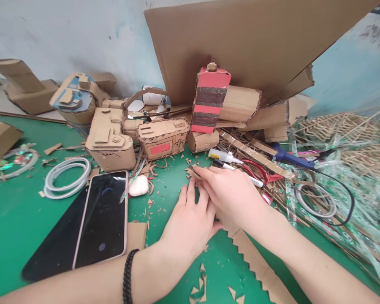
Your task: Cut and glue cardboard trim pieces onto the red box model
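My left hand (193,217), with a black beaded bracelet (129,274) on the wrist, lies palm down with its fingers stretched and slightly apart. It presses a long cardboard strip (256,259) against the green table, and the thumb touches the strip. One edge of the strip is cut into zigzag teeth. Over the strip's far end, my right hand (232,188) is closed, its fingertips pinching a thin, dark, blade-like piece (194,172). Most of that piece is hidden by the fingers. Small triangular cardboard scraps (203,287) lie around both hands.
Cardboard models (110,139) and a red-and-black striped piece (210,99) stand at the back. Left are a phone (103,215), white earbud case (138,185) and tubing coil (67,178). Right are a glue bottle (223,156), white marker (255,180), blue glue gun (291,157) and stick bundles (345,126).
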`<state>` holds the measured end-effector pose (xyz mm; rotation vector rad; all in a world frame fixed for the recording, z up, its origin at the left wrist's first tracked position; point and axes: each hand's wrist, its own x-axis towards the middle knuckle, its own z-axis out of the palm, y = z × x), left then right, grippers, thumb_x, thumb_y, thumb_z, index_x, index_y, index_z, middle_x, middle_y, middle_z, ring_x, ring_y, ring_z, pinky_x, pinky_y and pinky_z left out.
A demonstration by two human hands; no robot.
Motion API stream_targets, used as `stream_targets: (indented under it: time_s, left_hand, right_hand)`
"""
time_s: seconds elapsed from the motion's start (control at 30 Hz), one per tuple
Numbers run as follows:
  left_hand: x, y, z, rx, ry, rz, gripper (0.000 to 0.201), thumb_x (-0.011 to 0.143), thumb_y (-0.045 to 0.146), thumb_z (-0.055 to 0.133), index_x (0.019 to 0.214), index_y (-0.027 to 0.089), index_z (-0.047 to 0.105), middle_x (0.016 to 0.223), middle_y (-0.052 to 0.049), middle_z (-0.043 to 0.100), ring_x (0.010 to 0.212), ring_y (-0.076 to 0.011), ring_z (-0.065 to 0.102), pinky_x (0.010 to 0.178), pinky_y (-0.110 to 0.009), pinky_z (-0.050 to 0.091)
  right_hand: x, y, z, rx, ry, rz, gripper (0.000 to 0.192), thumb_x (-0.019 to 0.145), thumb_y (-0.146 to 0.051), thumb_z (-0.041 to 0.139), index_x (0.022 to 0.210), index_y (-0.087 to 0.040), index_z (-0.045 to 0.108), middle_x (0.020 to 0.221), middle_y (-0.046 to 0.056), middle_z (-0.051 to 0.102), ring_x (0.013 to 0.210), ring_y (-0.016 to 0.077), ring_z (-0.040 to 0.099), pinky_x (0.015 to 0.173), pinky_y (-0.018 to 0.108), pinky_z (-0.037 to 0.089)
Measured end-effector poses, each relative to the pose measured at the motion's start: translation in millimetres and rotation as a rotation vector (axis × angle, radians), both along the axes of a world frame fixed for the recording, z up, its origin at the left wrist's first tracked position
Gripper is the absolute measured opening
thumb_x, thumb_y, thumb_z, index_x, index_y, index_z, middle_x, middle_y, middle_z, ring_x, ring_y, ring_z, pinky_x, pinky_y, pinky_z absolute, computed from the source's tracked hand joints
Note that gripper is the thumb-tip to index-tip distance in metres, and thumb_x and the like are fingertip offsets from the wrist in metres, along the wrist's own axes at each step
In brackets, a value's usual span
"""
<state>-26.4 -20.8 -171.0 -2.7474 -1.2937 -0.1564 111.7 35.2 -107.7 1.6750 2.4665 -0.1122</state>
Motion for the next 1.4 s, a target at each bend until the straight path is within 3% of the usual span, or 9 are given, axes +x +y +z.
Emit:
stream_targets:
  time_s: [0.1, 0.23, 0.43, 0.63, 0.93, 1.17, 1.4]
  left_hand:
    - [0, 1, 3.7, -0.020, 0.014, -0.012, 0.082, 0.097, 0.066, 0.063, 0.155, 0.008, 0.057, 0.154, -0.028, 0.059, 0.143, -0.0491, 0.057, 0.113, -0.060, 0.055]
    - [-6, 7, 20.8, -0.095, 0.051, -0.042, 0.083, 0.099, 0.068, 0.059, 0.150, 0.003, 0.060, 0.151, -0.029, 0.062, 0.144, -0.0474, 0.057, 0.112, -0.058, 0.056]
    - [-25, 30, 44.8, -0.127, 0.149, 0.072, 0.073, 0.107, 0.051, 0.057, 0.154, -0.005, 0.052, 0.159, -0.030, 0.053, 0.150, -0.0423, 0.052, 0.119, -0.055, 0.049]
    - [-31, 44, 39.7, -0.205, 0.184, 0.031, 0.069, 0.105, 0.053, 0.061, 0.152, 0.002, 0.057, 0.155, -0.026, 0.059, 0.145, -0.0391, 0.058, 0.114, -0.052, 0.051]
    - [-26, 41, 44.3, -0.250, 0.246, 0.069, 0.069, 0.107, 0.050, 0.057, 0.158, 0.004, 0.050, 0.160, -0.026, 0.054, 0.147, -0.0398, 0.055, 0.116, -0.055, 0.050]
    - [-27, 40, 43.9, -0.195, 0.248, 0.067, 0.064, 0.108, 0.046, 0.057, 0.154, 0.002, 0.054, 0.154, -0.026, 0.060, 0.143, -0.0414, 0.057, 0.107, -0.055, 0.054]
    - [-24, 44, 47.0, -0.251, 0.277, 0.052, 0.060, 0.110, 0.043, 0.054, 0.154, 0.003, 0.054, 0.157, -0.023, 0.059, 0.145, -0.0367, 0.055, 0.112, -0.051, 0.051]
  right_hand:
    - [1, 0, -0.6, -0.022, -0.006, 0.018, 0.038, 0.107, -0.026, 0.049, 0.143, -0.026, 0.062, 0.106, 0.008, 0.080, 0.084, 0.0274, 0.078, 0.060, 0.034, 0.041]
    - [1, -1, -2.5, -0.023, -0.008, 0.037, 0.041, 0.106, -0.023, 0.050, 0.146, -0.024, 0.060, 0.107, 0.009, 0.080, 0.086, 0.0282, 0.078, 0.061, 0.035, 0.042]
    - [3, 1, -8.3, -0.006, -0.004, 0.034, 0.040, 0.110, -0.026, 0.043, 0.146, -0.023, 0.062, 0.109, 0.011, 0.081, 0.088, 0.0276, 0.079, 0.064, 0.034, 0.045]
    - [6, 4, -10.4, -0.001, 0.006, 0.060, 0.044, 0.108, -0.021, 0.043, 0.148, -0.023, 0.061, 0.116, 0.013, 0.081, 0.090, 0.0260, 0.078, 0.066, 0.031, 0.044]
    - [8, 3, -7.4, 0.023, 0.035, 0.054, 0.043, 0.108, -0.020, 0.043, 0.145, -0.026, 0.064, 0.118, 0.009, 0.081, 0.087, 0.0258, 0.078, 0.061, 0.033, 0.038]
    - [4, 1, -7.2, 0.005, -0.012, 0.062, 0.041, 0.112, -0.026, 0.041, 0.148, -0.022, 0.060, 0.108, 0.010, 0.080, 0.088, 0.0278, 0.078, 0.064, 0.034, 0.042]
    - [3, 5, -4.4, -0.025, -0.026, 0.099, 0.039, 0.111, -0.023, 0.041, 0.145, -0.020, 0.060, 0.112, 0.011, 0.079, 0.093, 0.0286, 0.078, 0.065, 0.035, 0.044]
